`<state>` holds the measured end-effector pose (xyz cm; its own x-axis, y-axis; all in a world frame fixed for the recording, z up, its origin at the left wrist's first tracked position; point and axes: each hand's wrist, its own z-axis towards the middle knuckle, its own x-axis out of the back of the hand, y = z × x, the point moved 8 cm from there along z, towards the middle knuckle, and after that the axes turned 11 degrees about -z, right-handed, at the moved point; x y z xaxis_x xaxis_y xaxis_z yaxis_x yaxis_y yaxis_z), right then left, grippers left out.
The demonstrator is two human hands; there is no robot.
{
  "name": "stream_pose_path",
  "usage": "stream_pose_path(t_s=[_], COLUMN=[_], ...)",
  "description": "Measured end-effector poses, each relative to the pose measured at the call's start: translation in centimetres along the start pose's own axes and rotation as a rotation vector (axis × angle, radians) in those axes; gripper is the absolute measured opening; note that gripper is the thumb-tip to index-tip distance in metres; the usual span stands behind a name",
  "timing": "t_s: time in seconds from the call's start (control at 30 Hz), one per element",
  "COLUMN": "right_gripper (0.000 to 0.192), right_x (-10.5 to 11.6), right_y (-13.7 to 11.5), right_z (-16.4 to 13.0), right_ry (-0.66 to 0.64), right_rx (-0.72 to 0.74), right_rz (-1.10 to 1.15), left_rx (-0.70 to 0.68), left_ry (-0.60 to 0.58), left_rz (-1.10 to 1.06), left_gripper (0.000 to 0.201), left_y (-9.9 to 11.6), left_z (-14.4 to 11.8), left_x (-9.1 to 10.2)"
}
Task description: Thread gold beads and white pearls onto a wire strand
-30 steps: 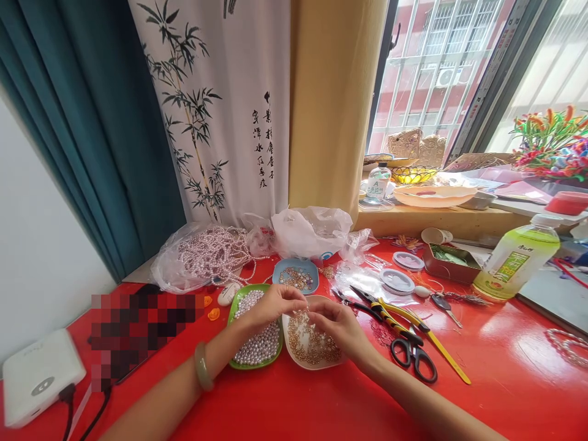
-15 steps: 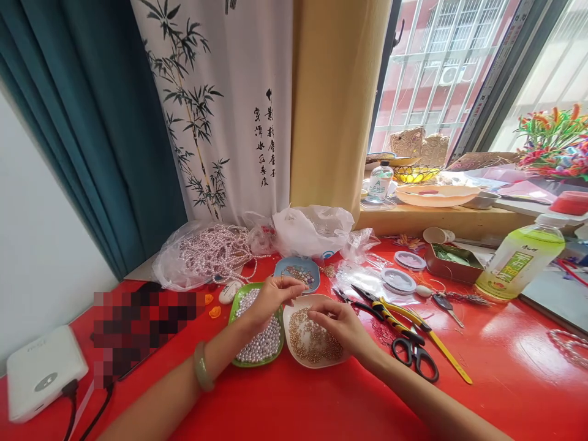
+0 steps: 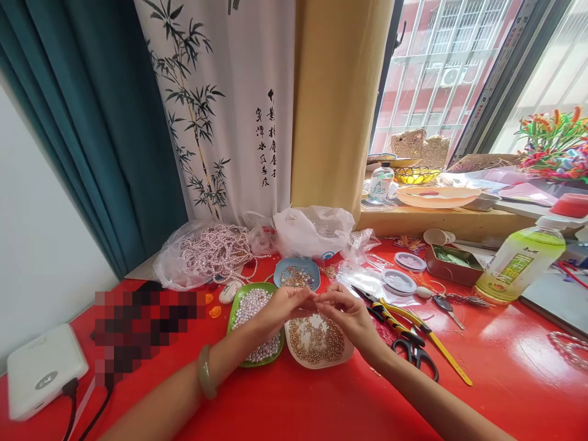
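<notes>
My left hand and my right hand meet fingertip to fingertip above a white dish of small gold beads. Both pinch something too small to make out between them. Under my left hand sits a green dish of pale pearls. A blue dish of mixed beads lies just behind my hands. A green bangle circles my left wrist.
On the red table lie black scissors, yellow-handled pliers, round thread spools, a bag of pearl strands, a green bottle, a metal tin and a white device.
My right hand has risen from the gold beads and come up to my left fingertips. The left hand has shifted slightly right to meet it.
</notes>
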<state>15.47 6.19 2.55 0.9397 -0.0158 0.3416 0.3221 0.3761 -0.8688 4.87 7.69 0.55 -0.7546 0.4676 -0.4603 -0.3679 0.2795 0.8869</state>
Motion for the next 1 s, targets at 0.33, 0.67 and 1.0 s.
stream_pose_path(t_s=[0.33,0.67,1.0], right_gripper=[0.021,0.026,0.031], right_x=[-1.1,-1.0,-2.1], right_y=[-0.3,-1.5,1.2], right_z=[-0.5,-0.4,-0.5], right_ry=[-0.15,-0.214,-0.447], right_rx=[-0.277,-0.243,-0.359], right_rz=[0.258,0.164,0.281], left_rx=[-0.087,-0.092,-0.244], left_ry=[0.018,0.021,0.299], left_rz=[0.156,0.092,-0.223], left_gripper=[0.019,0.019,0.021], left_y=[0.9,1.3,2.9], left_z=[-0.2,-0.5,0.4], left_x=[-0.2,-0.4,5.1])
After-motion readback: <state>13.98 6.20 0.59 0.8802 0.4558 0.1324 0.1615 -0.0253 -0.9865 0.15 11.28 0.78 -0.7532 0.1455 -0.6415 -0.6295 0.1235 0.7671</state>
